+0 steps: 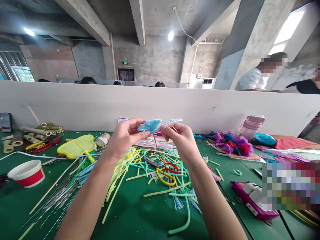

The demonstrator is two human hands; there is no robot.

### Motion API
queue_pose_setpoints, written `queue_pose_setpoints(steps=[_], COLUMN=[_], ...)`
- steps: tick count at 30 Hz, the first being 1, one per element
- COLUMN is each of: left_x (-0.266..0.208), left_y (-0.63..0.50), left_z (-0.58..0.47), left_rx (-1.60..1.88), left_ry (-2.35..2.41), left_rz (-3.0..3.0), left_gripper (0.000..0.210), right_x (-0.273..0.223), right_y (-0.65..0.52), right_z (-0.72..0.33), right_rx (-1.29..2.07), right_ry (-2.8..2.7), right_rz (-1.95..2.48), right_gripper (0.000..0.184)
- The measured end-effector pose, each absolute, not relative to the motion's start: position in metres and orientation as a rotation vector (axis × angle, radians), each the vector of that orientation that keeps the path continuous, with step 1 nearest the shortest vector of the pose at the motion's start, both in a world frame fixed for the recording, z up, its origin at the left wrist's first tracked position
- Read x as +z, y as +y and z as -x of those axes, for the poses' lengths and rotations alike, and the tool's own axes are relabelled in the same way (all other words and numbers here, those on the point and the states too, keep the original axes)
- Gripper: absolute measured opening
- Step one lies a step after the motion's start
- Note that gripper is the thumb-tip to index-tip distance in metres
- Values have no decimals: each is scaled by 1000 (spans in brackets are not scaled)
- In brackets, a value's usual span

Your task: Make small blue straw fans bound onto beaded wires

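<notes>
Above the middle of the table my left hand (126,136) pinches a light blue fuzzy, fan-shaped piece (150,126) between thumb and fingers. My right hand (178,135) is closed at the piece's right edge, gripping a narrow light blue fuzzy strip (176,120) that sticks out past its fingertips. A thin wire bends near the right fingers, and a dark stem or wire hangs below the piece. Beneath both hands lie scissors (166,181) with yellow and red handles, among scattered pale yellow and mint green fuzzy stems (117,181).
At left are a paper cup (26,173), a yellow fuzzy fan shape (76,146), thin metal wires (60,195) and bamboo pieces (41,131). At right are purple and red scraps (233,143), a pink bottle (252,126) and a magenta device (253,201). A white partition (100,103) stands behind.
</notes>
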State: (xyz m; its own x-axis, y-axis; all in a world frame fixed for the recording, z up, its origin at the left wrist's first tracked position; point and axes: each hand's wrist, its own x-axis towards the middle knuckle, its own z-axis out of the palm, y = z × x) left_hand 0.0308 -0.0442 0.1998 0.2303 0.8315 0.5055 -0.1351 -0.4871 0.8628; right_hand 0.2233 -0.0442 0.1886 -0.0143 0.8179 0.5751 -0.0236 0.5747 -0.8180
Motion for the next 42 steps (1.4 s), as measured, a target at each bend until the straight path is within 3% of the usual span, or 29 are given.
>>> queue_pose_setpoints(steps=[4, 10, 20, 25, 29, 36, 42], left_x=[201, 203, 202, 203, 199, 197, 197], left_y=[-45, -50, -52, -57, -54, -51, -46], left_z=[-31, -31, -33, -38, -42, -38, -37], left_rx=[1383, 1398, 1353, 1351, 1331, 1198, 1116], left_ry=[665, 687, 723, 719, 740, 790, 793], left_rz=[-1695, -1765, -1835, -1845, -1891, -1919, -1946], left_gripper=[31, 42, 37, 56, 39, 48, 45], right_x=[192, 197, 201, 201, 201, 202, 199], right_y=[-48, -58, -64, -65, -65, -60, -56], right_z=[-225, -225, -227, -227, -228, -239, -240], right_rx=[749, 746, 751, 794, 898, 1071, 904], right_ry=[-1426, -1488, -1516, -1543, -1549, -1505, -1568], right_rz=[720, 756, 810, 789, 768, 814, 877], right_gripper=[29, 29, 23, 23, 27, 31, 32])
